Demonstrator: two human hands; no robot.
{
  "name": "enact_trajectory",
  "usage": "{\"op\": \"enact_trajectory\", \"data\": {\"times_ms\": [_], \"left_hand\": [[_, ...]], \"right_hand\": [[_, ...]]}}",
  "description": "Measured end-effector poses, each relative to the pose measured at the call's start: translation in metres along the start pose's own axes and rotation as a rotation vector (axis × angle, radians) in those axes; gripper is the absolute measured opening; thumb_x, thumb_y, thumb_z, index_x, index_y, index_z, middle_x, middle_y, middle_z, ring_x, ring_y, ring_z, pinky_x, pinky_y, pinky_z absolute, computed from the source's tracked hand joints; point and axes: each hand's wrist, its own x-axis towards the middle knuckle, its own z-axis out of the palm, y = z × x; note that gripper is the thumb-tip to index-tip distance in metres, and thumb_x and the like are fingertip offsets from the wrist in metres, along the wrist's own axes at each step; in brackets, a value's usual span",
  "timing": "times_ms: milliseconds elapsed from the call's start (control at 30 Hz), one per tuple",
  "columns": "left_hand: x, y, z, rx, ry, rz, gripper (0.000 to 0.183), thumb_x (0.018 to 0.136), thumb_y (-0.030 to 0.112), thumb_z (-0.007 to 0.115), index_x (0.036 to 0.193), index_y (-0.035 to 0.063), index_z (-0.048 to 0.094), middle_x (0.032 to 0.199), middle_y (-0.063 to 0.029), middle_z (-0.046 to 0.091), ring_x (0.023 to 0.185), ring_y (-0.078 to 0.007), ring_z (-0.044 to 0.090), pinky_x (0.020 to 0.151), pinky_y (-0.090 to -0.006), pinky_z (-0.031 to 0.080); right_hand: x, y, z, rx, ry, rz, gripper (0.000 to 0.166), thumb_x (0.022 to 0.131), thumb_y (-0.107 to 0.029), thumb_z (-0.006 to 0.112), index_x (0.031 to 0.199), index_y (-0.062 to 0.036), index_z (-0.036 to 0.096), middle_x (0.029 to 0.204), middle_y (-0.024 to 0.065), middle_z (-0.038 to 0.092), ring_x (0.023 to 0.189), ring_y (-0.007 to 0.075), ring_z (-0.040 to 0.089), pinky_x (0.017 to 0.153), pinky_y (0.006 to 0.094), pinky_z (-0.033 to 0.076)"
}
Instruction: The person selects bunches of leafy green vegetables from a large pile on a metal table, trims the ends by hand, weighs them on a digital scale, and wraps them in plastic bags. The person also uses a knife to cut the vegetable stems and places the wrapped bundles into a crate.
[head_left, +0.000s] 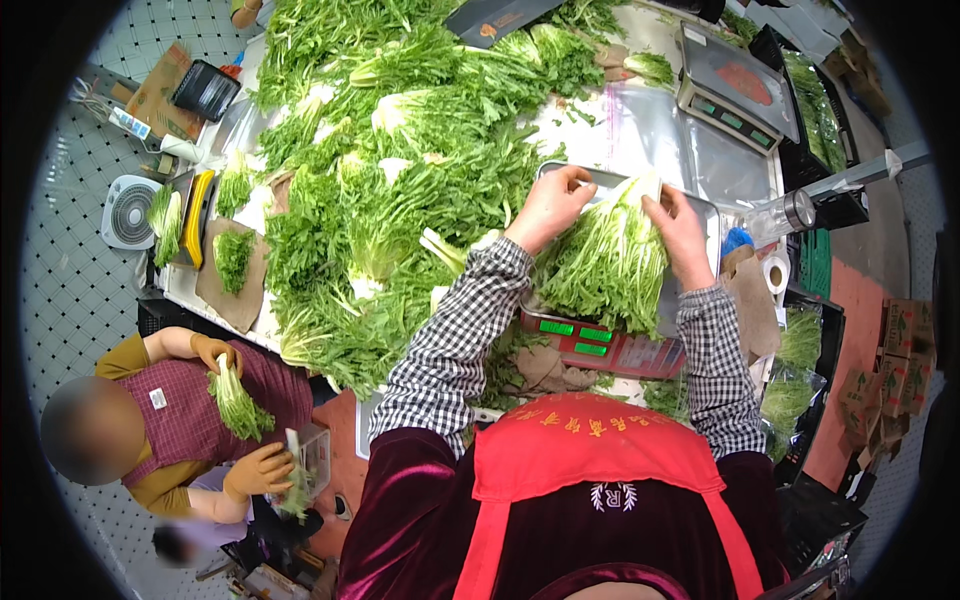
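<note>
A bunch of frilly leafy greens (607, 259) lies on the metal pan (694, 217) of a red digital scale (637, 352), its pale stem end pointing away from me. My right hand (681, 232) grips the bunch at the right of that stem end, thumb on the white stalks. On the left, my left hand (551, 208) is by the pan's far rim with fingers curled beside the leaves; whether it pinches any leaf is unclear. Green displays are lit on the scale's near side. A large heap of similar greens (420, 172) covers the table to the left.
Clear plastic bags (649, 131) lie beyond the pan, near a second scale (735, 86). A clear jar (784, 214) and a paper roll (775, 275) stand to the right. At left, a co-worker's gloved hand (217, 352) holds a bunch of greens. Crates of bagged greens (795, 382) line the right.
</note>
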Motion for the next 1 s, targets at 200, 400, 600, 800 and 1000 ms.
{"op": "enact_trajectory", "data": {"times_ms": [200,400,600,800,1000], "left_hand": [[0.006,0.003,0.005,0.016,-0.076,-0.059,0.036,0.099,0.020,0.064,0.124,-0.0058,0.065,0.102,-0.0092,0.072,0.086,-0.0140,0.063,0.079,-0.0292,0.051],[0.010,0.010,0.004,-0.050,-0.141,-0.117,0.038,0.100,0.023,0.063,0.125,-0.0056,0.064,0.109,-0.0099,0.072,0.095,-0.0150,0.066,0.085,-0.0302,0.052],[0.007,0.016,0.010,-0.079,-0.146,-0.097,0.037,0.100,0.023,0.064,0.124,-0.0052,0.065,0.104,-0.0106,0.072,0.091,-0.0138,0.065,0.083,-0.0298,0.052],[0.005,0.022,0.011,-0.119,-0.166,-0.096,0.035,0.097,0.020,0.067,0.123,-0.0037,0.066,0.091,-0.0059,0.070,0.080,-0.0114,0.061,0.073,-0.0284,0.050],[0.002,0.017,0.023,-0.022,0.088,0.157,0.019,0.091,0.014,0.074,0.102,0.0007,0.064,0.081,-0.0035,0.061,0.072,-0.0113,0.058,0.066,-0.0285,0.048]], "right_hand": [[-0.003,0.005,-0.001,0.186,-0.051,0.015,0.054,0.098,-0.017,0.072,0.141,0.0060,0.051,0.127,0.0124,0.065,0.113,0.0178,0.062,0.099,0.0317,0.050],[-0.006,0.001,-0.006,0.249,-0.073,0.016,0.055,0.098,-0.015,0.071,0.143,0.0052,0.049,0.131,0.0124,0.064,0.117,0.0188,0.062,0.102,0.0328,0.049],[-0.016,-0.007,-0.012,0.380,-0.137,0.012,0.056,0.096,-0.011,0.069,0.145,0.0052,0.047,0.135,0.0144,0.061,0.124,0.0219,0.060,0.107,0.0351,0.048],[-0.023,-0.014,-0.012,0.425,-0.215,-0.007,0.067,0.093,-0.014,0.072,0.150,0.0054,0.042,0.141,0.0153,0.058,0.129,0.0236,0.057,0.111,0.0355,0.046],[-0.023,-0.011,-0.011,0.448,-0.215,-0.016,0.066,0.093,-0.011,0.071,0.149,0.0057,0.043,0.141,0.0156,0.057,0.129,0.0236,0.057,0.111,0.0359,0.046]]}}
